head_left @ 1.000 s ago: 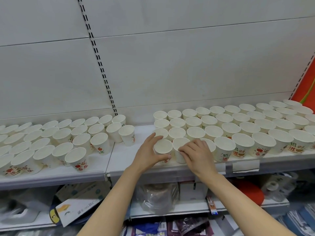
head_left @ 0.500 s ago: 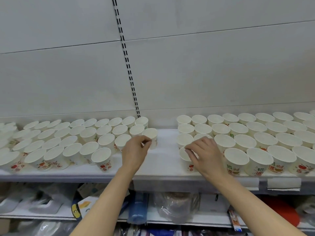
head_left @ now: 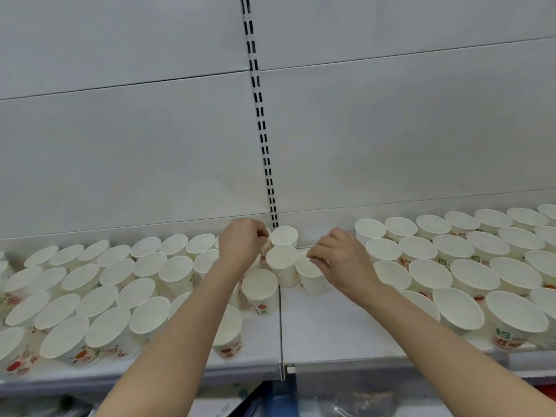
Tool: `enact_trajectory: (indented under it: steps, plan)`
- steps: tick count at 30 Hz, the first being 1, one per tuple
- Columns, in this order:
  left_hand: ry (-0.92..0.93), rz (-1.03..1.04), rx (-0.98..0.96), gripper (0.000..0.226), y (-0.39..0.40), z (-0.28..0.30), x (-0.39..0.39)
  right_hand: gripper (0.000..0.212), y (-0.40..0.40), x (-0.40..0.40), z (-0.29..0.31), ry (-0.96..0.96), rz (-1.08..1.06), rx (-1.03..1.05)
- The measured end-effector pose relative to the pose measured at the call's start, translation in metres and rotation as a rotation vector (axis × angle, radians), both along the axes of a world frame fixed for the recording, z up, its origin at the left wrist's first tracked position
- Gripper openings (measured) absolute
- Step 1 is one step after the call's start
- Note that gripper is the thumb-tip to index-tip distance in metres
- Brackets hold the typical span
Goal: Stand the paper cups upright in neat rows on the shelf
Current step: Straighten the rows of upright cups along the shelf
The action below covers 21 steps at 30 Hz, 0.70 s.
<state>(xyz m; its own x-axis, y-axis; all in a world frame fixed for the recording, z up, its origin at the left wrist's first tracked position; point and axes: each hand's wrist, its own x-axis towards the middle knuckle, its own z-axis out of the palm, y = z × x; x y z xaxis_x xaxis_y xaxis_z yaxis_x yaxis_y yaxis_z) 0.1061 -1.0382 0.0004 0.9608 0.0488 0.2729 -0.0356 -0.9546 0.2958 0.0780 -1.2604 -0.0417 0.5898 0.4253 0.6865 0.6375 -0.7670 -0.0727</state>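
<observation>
Many white paper cups with red and green print stand upright on the white shelf (head_left: pixel 331 335), one group on the left (head_left: pixel 99 284) and one on the right (head_left: pixel 469 266). Near the middle seam stand a few cups (head_left: pixel 282 257). My right hand (head_left: pixel 340 260) pinches the rim of one cup (head_left: pixel 310 275) just right of the seam. My left hand (head_left: pixel 240 246) is curled at the back, pinching the rim of a cup that it mostly hides.
A slotted upright (head_left: pixel 261 115) runs up the grey back panel behind the seam. Bare shelf surface lies in front, between the two cup groups. Packaged goods (head_left: pixel 361 401) sit on a lower shelf below the front edge.
The view has shifted left toward the seam. My right hand has left the right group and now holds a cup beside the seam. My left hand has moved farther back among the middle cups.
</observation>
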Motion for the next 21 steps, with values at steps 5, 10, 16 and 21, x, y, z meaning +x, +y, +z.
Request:
enact_trajectory:
  steps: [5, 10, 16, 21]
  plan:
    - [0.108, -0.024, 0.115, 0.015, 0.018, -0.001, 0.035, 0.012, 0.015, 0.044, 0.021, 0.071, -0.063, -0.094]
    - [0.207, -0.061, 0.133, 0.011, 0.017, -0.008, 0.047, 0.033, 0.028, 0.076, 0.014, 0.325, -0.075, -0.307]
    - [0.172, -0.091, 0.151, 0.008, 0.01, -0.019, 0.049, 0.014, 0.035, 0.089, 0.007, 0.381, -0.013, -0.324]
    - [0.052, -0.204, 0.192, 0.009, 0.0, -0.02, 0.046, 0.011, 0.014, 0.087, 0.013, 0.376, -0.039, -0.322]
